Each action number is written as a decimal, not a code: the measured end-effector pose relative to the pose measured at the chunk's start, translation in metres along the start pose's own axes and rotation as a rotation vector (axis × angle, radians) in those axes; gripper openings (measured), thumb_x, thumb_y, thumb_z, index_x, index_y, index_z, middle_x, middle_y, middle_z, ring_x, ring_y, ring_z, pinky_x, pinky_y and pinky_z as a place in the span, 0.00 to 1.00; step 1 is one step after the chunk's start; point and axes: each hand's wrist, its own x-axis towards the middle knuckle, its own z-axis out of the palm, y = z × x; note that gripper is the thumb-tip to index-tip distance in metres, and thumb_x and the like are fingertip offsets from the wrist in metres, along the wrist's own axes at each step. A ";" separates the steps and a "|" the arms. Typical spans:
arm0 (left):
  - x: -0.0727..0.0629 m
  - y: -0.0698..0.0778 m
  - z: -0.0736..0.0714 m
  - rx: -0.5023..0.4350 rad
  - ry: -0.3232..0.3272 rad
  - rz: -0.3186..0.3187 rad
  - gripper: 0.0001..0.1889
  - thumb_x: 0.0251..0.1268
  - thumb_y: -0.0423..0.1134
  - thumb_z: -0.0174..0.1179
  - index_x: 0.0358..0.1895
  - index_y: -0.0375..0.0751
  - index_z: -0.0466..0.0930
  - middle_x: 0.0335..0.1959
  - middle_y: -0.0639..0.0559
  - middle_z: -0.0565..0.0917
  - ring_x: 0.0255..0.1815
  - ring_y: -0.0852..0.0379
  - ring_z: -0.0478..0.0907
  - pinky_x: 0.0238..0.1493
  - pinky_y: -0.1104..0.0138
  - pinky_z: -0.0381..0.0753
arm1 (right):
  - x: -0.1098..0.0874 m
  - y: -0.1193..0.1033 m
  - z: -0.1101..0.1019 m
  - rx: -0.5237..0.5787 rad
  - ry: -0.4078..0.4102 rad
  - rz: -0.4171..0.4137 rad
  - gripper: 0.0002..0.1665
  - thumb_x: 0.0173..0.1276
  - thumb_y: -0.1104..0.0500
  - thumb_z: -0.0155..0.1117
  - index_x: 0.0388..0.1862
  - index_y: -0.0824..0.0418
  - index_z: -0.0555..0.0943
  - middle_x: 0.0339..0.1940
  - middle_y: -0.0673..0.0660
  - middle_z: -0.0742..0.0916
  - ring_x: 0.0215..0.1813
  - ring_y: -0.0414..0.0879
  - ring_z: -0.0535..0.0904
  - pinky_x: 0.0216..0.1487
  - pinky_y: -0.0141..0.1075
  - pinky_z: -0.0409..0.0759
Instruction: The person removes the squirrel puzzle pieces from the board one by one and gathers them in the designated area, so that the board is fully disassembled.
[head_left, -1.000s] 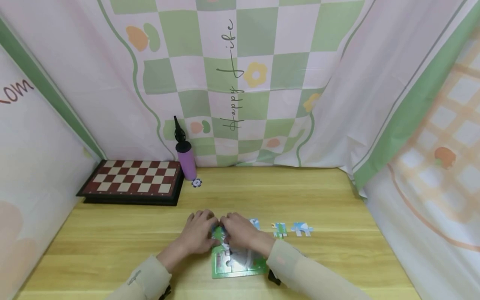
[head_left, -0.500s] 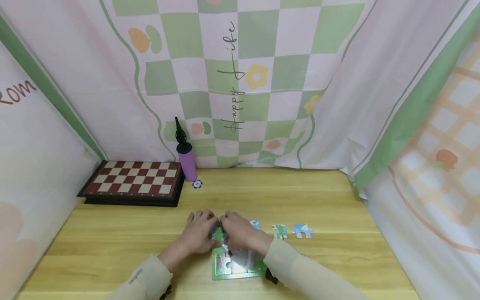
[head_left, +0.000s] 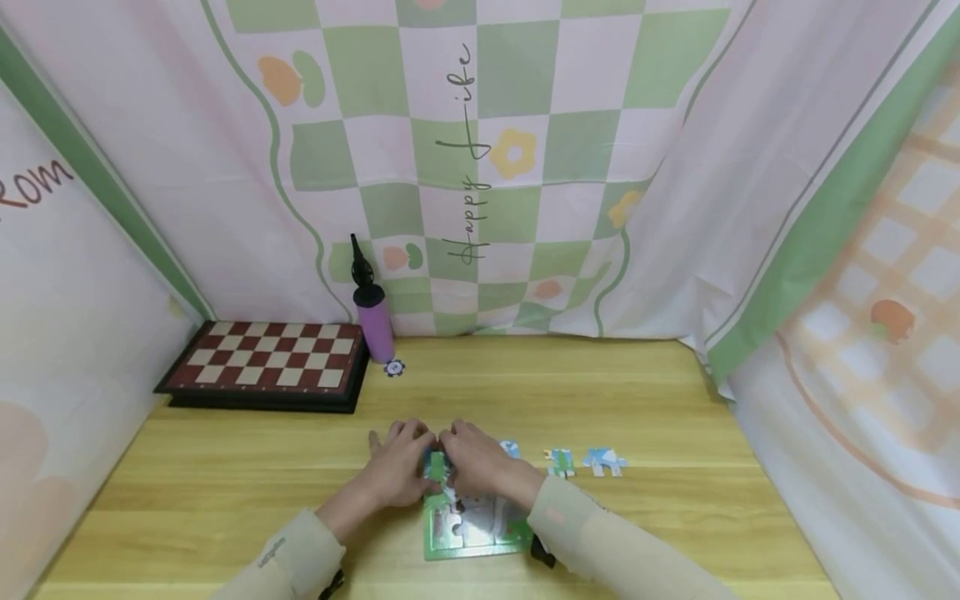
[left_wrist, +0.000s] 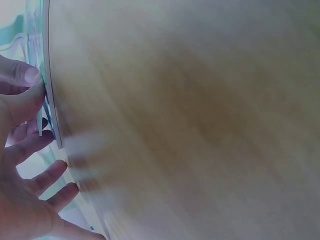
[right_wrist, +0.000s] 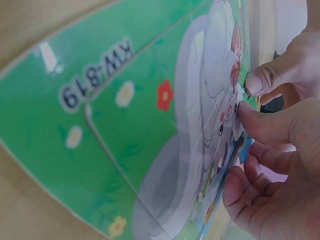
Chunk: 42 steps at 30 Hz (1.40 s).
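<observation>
A jigsaw puzzle board (head_left: pixel 480 550) with a green border and a white cartoon animal lies under both hands. At its upper left corner my left hand (head_left: pixel 396 468) and right hand (head_left: pixel 480 461) meet over a green and blue puzzle piece (head_left: pixel 437 467). The left thumb and fingers pinch at the piece's left side. In the right wrist view, the right thumb (right_wrist: pixel 267 122) presses by the animal's face, with the fingers curled below. The left hand (right_wrist: pixel 285 67) is beyond it. Fingers hide most of the piece; whether it sits flat cannot be told.
Two loose puzzle pieces, a green and blue one (head_left: pixel 560 462) and a blue one (head_left: pixel 604 460), lie right of the board. Another blue piece (head_left: pixel 509 447) shows behind the right hand. Farther back are a chessboard box (head_left: pixel 273 357), a purple pump (head_left: pixel 373 323) and a poker chip (head_left: pixel 394 367).
Both hands stay at the board's upper left corner. The left fingers shift slightly, one spreading outward, and more of the green piece shows between the hands.
</observation>
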 end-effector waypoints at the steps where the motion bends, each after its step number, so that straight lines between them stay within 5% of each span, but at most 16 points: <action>1: 0.000 0.000 0.000 -0.004 -0.002 0.001 0.30 0.53 0.51 0.78 0.59 0.48 0.81 0.67 0.44 0.76 0.72 0.35 0.68 0.68 0.14 0.50 | 0.000 0.001 0.000 0.012 -0.001 -0.003 0.29 0.57 0.61 0.79 0.57 0.59 0.80 0.48 0.52 0.82 0.48 0.43 0.77 0.51 0.35 0.85; 10: -0.001 -0.002 0.000 0.002 -0.012 0.024 0.27 0.55 0.52 0.77 0.57 0.49 0.82 0.67 0.44 0.75 0.73 0.35 0.67 0.67 0.14 0.51 | -0.001 0.006 0.003 0.162 -0.007 -0.042 0.23 0.60 0.62 0.75 0.53 0.59 0.78 0.45 0.51 0.84 0.45 0.40 0.78 0.49 0.31 0.83; 20: -0.002 -0.003 0.001 0.020 -0.006 0.053 0.28 0.56 0.52 0.76 0.58 0.47 0.81 0.67 0.43 0.75 0.73 0.34 0.68 0.66 0.13 0.52 | -0.006 0.006 0.007 0.274 0.006 -0.056 0.16 0.67 0.64 0.66 0.52 0.58 0.74 0.36 0.50 0.85 0.29 0.35 0.75 0.30 0.25 0.78; 27: -0.003 -0.002 -0.001 0.022 -0.006 0.056 0.26 0.57 0.52 0.76 0.57 0.48 0.82 0.67 0.43 0.75 0.72 0.34 0.69 0.66 0.13 0.53 | -0.015 0.009 0.004 0.312 0.057 -0.033 0.13 0.69 0.63 0.67 0.48 0.54 0.75 0.35 0.50 0.85 0.31 0.37 0.76 0.33 0.26 0.78; 36: -0.002 -0.002 0.001 0.023 -0.010 0.037 0.28 0.57 0.53 0.75 0.60 0.49 0.82 0.69 0.42 0.75 0.74 0.34 0.68 0.68 0.15 0.51 | -0.045 0.061 -0.016 0.378 0.187 -0.051 0.13 0.73 0.67 0.61 0.55 0.61 0.77 0.48 0.62 0.89 0.47 0.51 0.89 0.45 0.34 0.90; 42: -0.002 -0.003 0.001 0.029 -0.011 0.032 0.28 0.57 0.53 0.75 0.60 0.48 0.82 0.69 0.42 0.75 0.74 0.34 0.67 0.68 0.15 0.51 | -0.074 0.098 -0.037 0.356 0.251 0.012 0.18 0.75 0.67 0.60 0.62 0.64 0.79 0.46 0.59 0.90 0.43 0.44 0.86 0.40 0.27 0.86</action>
